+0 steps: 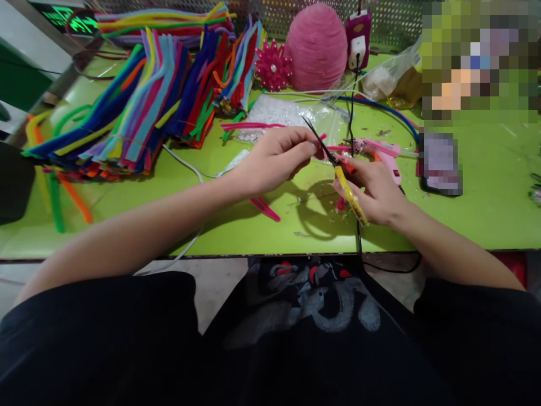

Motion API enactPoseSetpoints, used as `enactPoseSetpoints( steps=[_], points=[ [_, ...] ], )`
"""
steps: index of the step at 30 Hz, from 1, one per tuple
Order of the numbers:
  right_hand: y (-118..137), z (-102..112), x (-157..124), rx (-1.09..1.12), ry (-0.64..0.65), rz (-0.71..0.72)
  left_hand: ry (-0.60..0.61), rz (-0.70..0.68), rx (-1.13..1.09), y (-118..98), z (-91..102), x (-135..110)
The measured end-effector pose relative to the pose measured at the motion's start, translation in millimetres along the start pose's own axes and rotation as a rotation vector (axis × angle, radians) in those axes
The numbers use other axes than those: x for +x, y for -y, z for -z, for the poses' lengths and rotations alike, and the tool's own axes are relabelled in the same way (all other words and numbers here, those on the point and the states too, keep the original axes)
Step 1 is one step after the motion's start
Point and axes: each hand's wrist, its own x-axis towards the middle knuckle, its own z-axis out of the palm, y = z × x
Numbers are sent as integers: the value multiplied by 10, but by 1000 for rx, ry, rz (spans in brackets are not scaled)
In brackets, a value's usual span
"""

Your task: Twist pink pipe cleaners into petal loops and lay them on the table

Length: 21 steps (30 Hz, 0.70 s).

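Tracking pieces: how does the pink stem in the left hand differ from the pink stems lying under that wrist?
The held pink stem is lifted, pinched by the left hand at the scissors in the right hand; the loose pink stems lie flat on the green table. The held one is mostly hidden by fingers; the loose ones mostly show. All are pink.

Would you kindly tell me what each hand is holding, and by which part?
The left hand pinches a pink pipe cleaner near one end; the right hand grips small scissors by their yellow handles.
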Motion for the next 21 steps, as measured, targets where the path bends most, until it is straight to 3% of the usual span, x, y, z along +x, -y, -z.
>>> enactPoseSetpoints(
  steps=[4, 9, 13, 16, 18, 21],
  points=[
    [57, 49, 17, -104, -11, -45, 15, 2, 13, 57, 27, 33],
    [118, 170, 61, -461, -72, -256, -122, 127, -71, 114, 90, 127],
    [156, 224, 113, -695, 110, -419, -269, 260, -160, 178, 130, 210],
    [208, 329, 128, -708, 216, -441, -280, 250, -151, 240, 143, 220],
    [158, 521, 132, -601, 126, -451, -240, 212, -124, 275, 140, 204],
    [-260, 1020, 187, -450, -266, -478, -190, 147, -69, 311, 115, 177]
  ],
)
